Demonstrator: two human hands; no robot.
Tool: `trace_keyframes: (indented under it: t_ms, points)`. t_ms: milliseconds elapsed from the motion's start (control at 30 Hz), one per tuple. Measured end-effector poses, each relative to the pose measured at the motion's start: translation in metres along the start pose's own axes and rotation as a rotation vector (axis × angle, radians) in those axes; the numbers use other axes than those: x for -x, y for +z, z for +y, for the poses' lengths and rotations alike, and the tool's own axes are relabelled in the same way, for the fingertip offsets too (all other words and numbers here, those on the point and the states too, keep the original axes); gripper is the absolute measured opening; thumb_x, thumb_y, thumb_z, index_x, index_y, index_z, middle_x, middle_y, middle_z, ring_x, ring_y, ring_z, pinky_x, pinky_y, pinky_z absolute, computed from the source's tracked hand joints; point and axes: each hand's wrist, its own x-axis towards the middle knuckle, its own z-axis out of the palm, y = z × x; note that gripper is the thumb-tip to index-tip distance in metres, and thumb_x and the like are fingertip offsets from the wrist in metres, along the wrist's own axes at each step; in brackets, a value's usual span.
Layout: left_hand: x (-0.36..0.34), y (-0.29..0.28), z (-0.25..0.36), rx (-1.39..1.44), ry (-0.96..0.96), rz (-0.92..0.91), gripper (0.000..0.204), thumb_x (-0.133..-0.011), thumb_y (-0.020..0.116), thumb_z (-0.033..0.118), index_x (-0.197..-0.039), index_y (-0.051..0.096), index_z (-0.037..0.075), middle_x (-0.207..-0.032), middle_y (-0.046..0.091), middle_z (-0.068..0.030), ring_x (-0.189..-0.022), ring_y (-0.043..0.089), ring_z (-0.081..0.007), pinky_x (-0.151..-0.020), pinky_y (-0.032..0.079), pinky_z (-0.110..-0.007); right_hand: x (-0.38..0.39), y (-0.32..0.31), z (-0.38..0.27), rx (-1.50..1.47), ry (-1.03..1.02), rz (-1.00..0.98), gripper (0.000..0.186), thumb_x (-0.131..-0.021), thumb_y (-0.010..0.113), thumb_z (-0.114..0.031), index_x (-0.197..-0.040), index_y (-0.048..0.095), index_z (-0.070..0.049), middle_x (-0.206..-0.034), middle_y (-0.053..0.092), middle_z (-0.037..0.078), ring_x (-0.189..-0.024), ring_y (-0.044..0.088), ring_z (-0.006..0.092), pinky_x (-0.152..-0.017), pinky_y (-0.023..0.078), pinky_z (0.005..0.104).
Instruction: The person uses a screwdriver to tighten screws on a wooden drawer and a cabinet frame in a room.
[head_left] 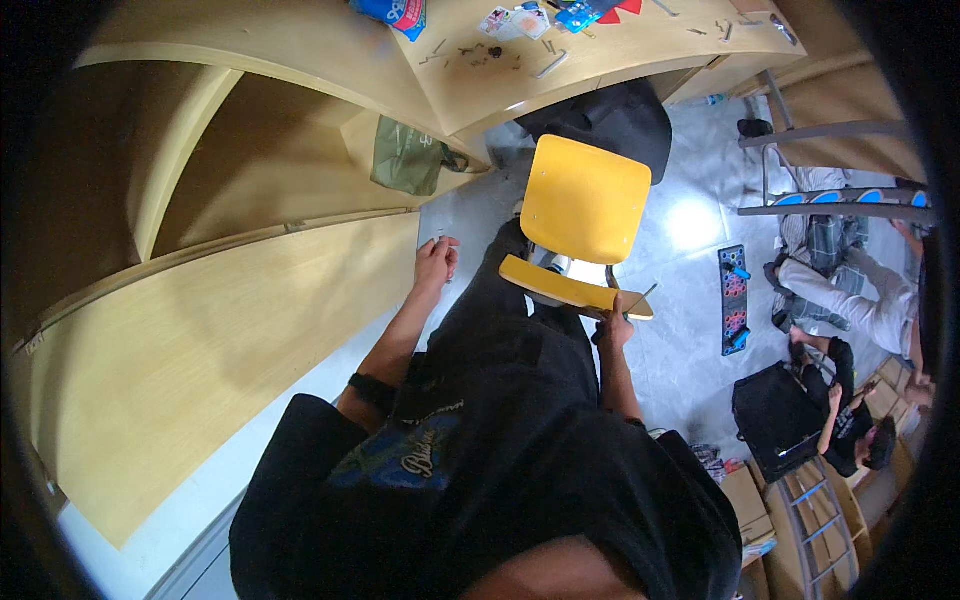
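Note:
In front of me is a yellow chair, with a broad rounded panel (585,200) and a narrower curved panel (565,286) nearer my legs. My right hand (617,328) is closed around the dark handle of what looks like a screwdriver; its thin shaft (646,297) points up and away, and the fingers are by the right end of the narrower panel. My left hand (437,263) is apart from the chair, in front of the wooden cabinet. Its fingers are curled in, and whatever they hold is too small to make out.
On the desk (440,70) lie several loose screws and small metal parts, cards and a blue packet (392,14). A green bag (406,157) hangs at the cabinet's corner. To the right are a push-up board (734,300), a black suitcase (778,415), ladders and other people.

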Motion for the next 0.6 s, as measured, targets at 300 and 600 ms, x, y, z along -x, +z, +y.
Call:
trace_keyframes:
  t_ms: [300,600]
  points:
    - [-0.101,0.06,0.086,-0.719,0.57,0.137,0.02,-0.083,0.057,0.02,-0.091,0.059,0.001,-0.084,0.062,-0.021,-0.08,0.06,-0.0381,-0.071,0.046,-0.045,-0.072,-0.059,-0.092,0.659,-0.76,0.457,0.046,-0.08,0.058,-0.035,-0.068,0.062,0.01,-0.061,0.06,0.024,-0.055,0.057,0.0359,-0.057,0.044,0.0468]
    - [-0.226,0.081,0.163,-0.806,0.405,0.525,0.032,-0.078,0.059,0.012,-0.106,0.052,-0.001,-0.109,0.054,-0.0226,-0.1,0.053,-0.0408,-0.082,0.045,-0.044,-0.153,-0.167,-0.18,0.793,-0.567,0.349,0.048,-0.084,0.057,-0.039,-0.074,0.063,0.007,-0.066,0.064,0.017,-0.056,0.056,0.0268,-0.05,0.042,0.0419]
